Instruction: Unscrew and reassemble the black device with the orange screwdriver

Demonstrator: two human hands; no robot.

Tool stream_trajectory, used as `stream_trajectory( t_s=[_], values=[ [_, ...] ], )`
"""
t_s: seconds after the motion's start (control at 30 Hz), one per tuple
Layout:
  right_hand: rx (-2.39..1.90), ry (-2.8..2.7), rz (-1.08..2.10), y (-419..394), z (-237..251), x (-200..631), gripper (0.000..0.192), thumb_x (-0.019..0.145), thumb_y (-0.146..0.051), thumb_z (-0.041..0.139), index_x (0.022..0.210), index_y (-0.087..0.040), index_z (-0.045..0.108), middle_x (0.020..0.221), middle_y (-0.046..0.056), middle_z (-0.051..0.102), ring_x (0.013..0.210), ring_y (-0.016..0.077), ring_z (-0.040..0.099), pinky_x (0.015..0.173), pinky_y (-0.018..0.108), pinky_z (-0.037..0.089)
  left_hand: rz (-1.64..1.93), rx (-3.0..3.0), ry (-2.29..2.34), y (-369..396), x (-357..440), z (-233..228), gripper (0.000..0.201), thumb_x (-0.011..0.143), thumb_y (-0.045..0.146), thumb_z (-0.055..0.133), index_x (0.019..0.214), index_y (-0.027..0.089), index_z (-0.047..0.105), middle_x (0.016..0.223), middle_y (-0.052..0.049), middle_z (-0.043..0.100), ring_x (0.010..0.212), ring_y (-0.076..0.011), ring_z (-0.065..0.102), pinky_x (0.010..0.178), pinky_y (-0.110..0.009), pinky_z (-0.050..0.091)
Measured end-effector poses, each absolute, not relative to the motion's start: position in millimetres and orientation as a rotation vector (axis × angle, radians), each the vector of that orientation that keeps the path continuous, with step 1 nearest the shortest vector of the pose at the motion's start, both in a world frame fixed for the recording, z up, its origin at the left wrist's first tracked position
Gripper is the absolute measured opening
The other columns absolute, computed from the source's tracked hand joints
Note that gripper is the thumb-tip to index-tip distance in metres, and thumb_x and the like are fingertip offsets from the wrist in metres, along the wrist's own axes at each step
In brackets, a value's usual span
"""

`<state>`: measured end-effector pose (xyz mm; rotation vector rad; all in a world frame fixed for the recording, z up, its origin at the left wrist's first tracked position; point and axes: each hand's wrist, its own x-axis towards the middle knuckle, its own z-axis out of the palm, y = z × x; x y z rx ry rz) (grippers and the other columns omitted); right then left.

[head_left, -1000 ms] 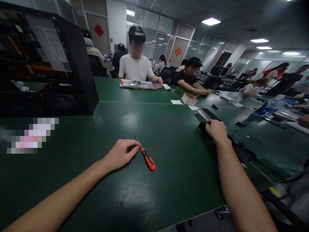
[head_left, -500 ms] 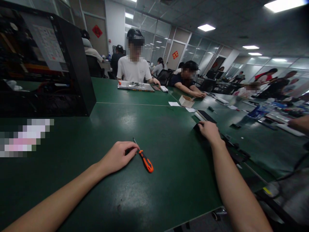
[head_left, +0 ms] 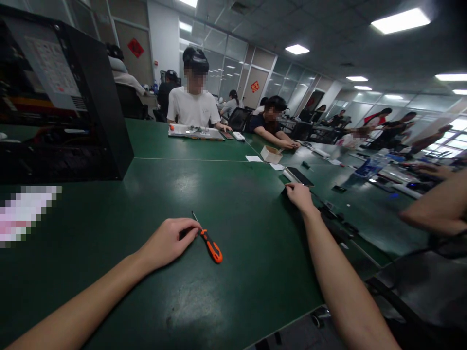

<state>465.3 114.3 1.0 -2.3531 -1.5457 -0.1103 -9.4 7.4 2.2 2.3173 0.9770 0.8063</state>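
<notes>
Far left: black PC case [head_left: 65,102] is standing open-sided on the green table [head_left: 233,204], well apart from both hands.

Left hand [head_left: 166,243] is lying palm-down on the table, fingers loosely curled, fingertips touching the near end of the shaft of an orange-handled screwdriver [head_left: 208,243]. It isn't gripping anything; the fingers are resting half-closed against the tool. The screwdriver is lying flat, tip pointing away, handle toward the table's near edge. Forearm is running in low from the lower left.

Right hand [head_left: 299,196] is reaching far out to the right with the arm almost straight, palm down, pressing on a dark flat item [head_left: 285,191] beside a black phone-like slab [head_left: 299,176]. Can't tell whether the fingers are closing on it; they are hidden under the hand.

Risks, as I'm reading it: the left fingertips are only nudging the shaft, so the round handle could roll away. The right arm is fully stretched near the table seam, so a slip could be shoving small dark parts [head_left: 343,228] off toward the gap.

Another person's forearm [head_left: 434,209] is coming in at far right.
</notes>
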Motion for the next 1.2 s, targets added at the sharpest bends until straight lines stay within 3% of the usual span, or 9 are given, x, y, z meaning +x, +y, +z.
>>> stream_trajectory(
  t_s=[0.1, 0.33, 0.5, 0.67, 0.77, 0.87, 1.07, 1.2],
  values=[
    [-2.38, -1.494, -0.031, 118, 2, 468, 0.032, 0.098, -0.04, 0.061, 0.118, -0.016, 0.066, 0.119, 0.008, 0.068, 0.107, 0.022, 0.066, 0.094, 0.046, 0.054, 0.799, 2.327, 0.961, 8, -11, 1, 0.023, 0.099, 0.027, 0.052, 0.102, 0.023, 0.075, 0.097, -0.001, 0.078, 0.085, -0.0175, 0.072, 0.074, -0.025, 0.052],
    [-2.431, -1.389, 0.047, 121, 0, 467, 0.034, 0.098, -0.04, 0.06, 0.124, -0.018, 0.063, 0.126, 0.01, 0.064, 0.11, 0.0229, 0.064, 0.095, 0.046, 0.054, 0.811, 2.35, 0.952, 9, -11, 1, 0.024, 0.099, 0.028, 0.052, 0.102, 0.022, 0.075, 0.096, -0.001, 0.078, 0.086, -0.0178, 0.073, 0.077, -0.025, 0.053],
    [-2.421, -1.392, 0.065, 120, 0, 464, 0.036, 0.097, -0.042, 0.06, 0.124, -0.018, 0.064, 0.129, 0.01, 0.064, 0.118, 0.0256, 0.061, 0.105, 0.053, 0.046, 0.801, 2.349, 0.943, 8, -9, 0, 0.023, 0.099, 0.026, 0.052, 0.102, 0.022, 0.075, 0.096, -0.002, 0.078, 0.085, -0.0179, 0.073, 0.079, -0.026, 0.053],
    [-2.315, -1.381, -0.001, 117, -1, 461, 0.036, 0.098, -0.031, 0.045, 0.122, -0.023, 0.071, 0.128, 0.011, 0.069, 0.122, 0.0298, 0.061, 0.111, 0.056, 0.036, 0.789, 2.356, 0.948, 6, -9, -1, 0.022, 0.099, 0.025, 0.053, 0.103, 0.022, 0.075, 0.098, -0.002, 0.078, 0.086, -0.0177, 0.072, 0.08, -0.027, 0.053],
    [-2.217, -1.339, -0.111, 110, 5, 463, 0.046, 0.094, -0.03, 0.041, 0.132, -0.017, 0.064, 0.127, 0.017, 0.069, 0.117, 0.0302, 0.063, 0.105, 0.05, 0.043, 0.788, 2.35, 0.943, 6, -10, -2, 0.022, 0.1, 0.024, 0.053, 0.103, 0.022, 0.075, 0.097, -0.002, 0.078, 0.086, -0.0175, 0.072, 0.081, -0.026, 0.053],
    [-2.109, -1.31, -0.256, 91, 17, 467, 0.049, 0.092, -0.03, 0.039, 0.13, -0.011, 0.062, 0.121, 0.02, 0.069, 0.11, 0.0289, 0.065, 0.099, 0.043, 0.048, 0.788, 2.343, 0.94, 6, -9, -1, 0.022, 0.1, 0.024, 0.053, 0.103, 0.021, 0.075, 0.098, -0.002, 0.078, 0.087, -0.0175, 0.072, 0.081, -0.027, 0.053],
    [-2.133, -1.264, -0.425, 7, 8, 476, 0.049, 0.084, -0.05, 0.05, 0.113, -0.013, 0.065, 0.115, 0.023, 0.067, 0.106, 0.0393, 0.063, 0.091, 0.054, 0.05, 0.789, 2.338, 0.935, 5, -8, 3, 0.023, 0.099, 0.024, 0.053, 0.103, 0.021, 0.075, 0.098, -0.004, 0.078, 0.087, -0.0185, 0.072, 0.08, -0.028, 0.054],
    [-2.341, -1.232, -0.41, -48, -20, 495, 0.058, 0.082, -0.064, 0.048, 0.109, -0.015, 0.063, 0.109, 0.025, 0.068, 0.1, 0.0426, 0.066, 0.084, 0.055, 0.053, 0.791, 2.346, 0.93, 5, -8, 4, 0.024, 0.098, 0.025, 0.052, 0.102, 0.021, 0.075, 0.097, -0.004, 0.078, 0.086, -0.0193, 0.072, 0.079, -0.028, 0.054]
  ],
)
